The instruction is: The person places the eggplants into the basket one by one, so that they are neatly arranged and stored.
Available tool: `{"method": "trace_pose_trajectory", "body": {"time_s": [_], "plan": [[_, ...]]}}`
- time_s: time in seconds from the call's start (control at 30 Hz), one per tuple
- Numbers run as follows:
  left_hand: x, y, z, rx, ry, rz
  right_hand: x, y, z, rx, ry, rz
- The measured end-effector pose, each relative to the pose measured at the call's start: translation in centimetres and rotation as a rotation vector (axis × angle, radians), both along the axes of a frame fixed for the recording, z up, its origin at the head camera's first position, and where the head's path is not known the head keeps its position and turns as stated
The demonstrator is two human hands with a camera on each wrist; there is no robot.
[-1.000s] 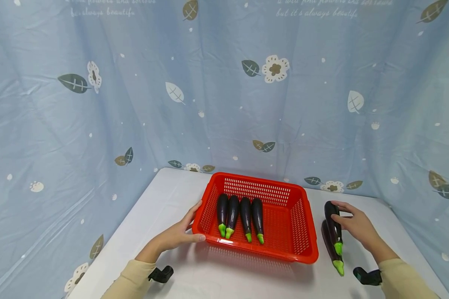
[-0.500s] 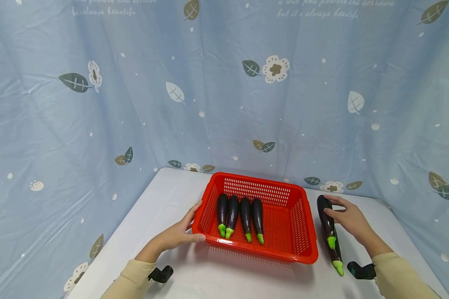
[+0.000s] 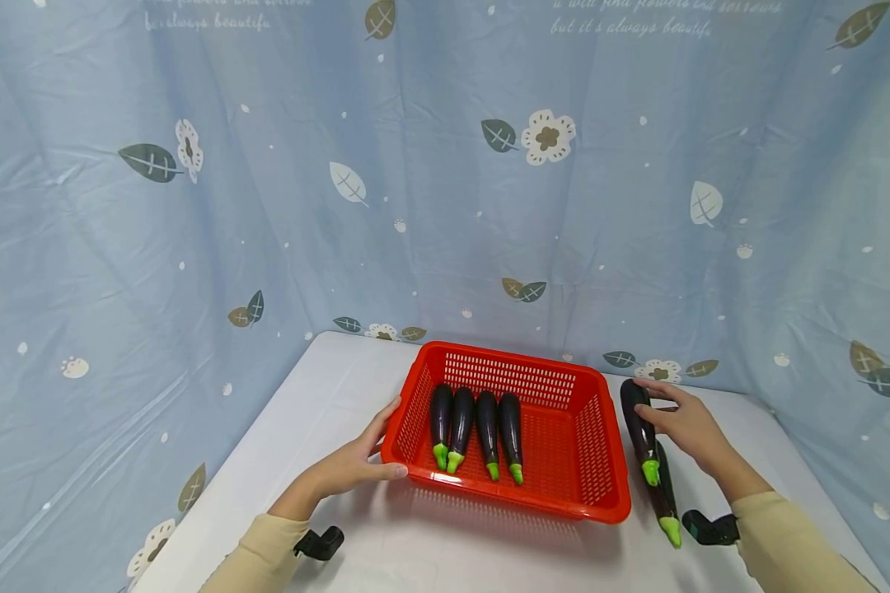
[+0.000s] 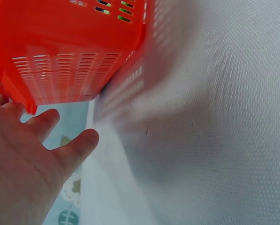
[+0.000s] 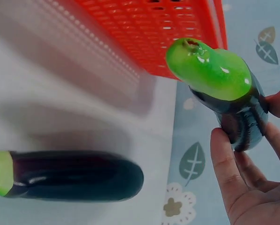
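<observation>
My right hand [image 3: 693, 424] grips a dark purple eggplant [image 3: 639, 424] by its upper body, its bright green cap pointing down towards me. The right wrist view shows this eggplant [image 5: 243, 110] between thumb and fingers, raised above the table. Below it a second eggplant [image 3: 667, 502] lies on the table, partly covered in the head view. At the left, my left hand [image 3: 352, 468] rests against the corner of the red basket [image 3: 504, 492], fingers extended along its side and thumb out at the front rim. Several eggplants [image 3: 485, 428] lie side by side in the basket's left half.
The basket's right half shows its bare red floor [image 3: 552, 445]. A white-covered table [image 3: 334, 371] carries everything, and a blue patterned curtain [image 3: 445, 206] hangs close behind and along both sides. Black wrist-worn devices [image 3: 320, 543] sit under both wrists.
My right hand has moved left and away from me with the eggplant, bringing it closer to the basket's right wall and uncovering more of the one below. The left hand has kept its place.
</observation>
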State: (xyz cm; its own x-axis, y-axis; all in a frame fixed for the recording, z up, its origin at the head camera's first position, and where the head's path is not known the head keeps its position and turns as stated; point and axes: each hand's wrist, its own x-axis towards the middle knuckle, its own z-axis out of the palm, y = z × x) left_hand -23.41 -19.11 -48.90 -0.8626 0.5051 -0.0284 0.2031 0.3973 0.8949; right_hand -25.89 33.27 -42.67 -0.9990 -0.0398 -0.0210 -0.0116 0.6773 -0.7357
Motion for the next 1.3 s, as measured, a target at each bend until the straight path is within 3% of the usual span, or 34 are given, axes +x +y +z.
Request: {"method": "trace_pose_trajectory", "body": {"time_s": [0.27, 1.3], "plan": [[-0.1, 0.0, -0.2, 0.004, 0.002, 0.002, -0.4, -1.1, 0.3, -0.027, 0.032, 0.028], [-0.1, 0.0, -0.4, 0.003, -0.001, 0.004, -2.6, -6.2, 0.6, -0.100, 0.008, 0.061]]}}
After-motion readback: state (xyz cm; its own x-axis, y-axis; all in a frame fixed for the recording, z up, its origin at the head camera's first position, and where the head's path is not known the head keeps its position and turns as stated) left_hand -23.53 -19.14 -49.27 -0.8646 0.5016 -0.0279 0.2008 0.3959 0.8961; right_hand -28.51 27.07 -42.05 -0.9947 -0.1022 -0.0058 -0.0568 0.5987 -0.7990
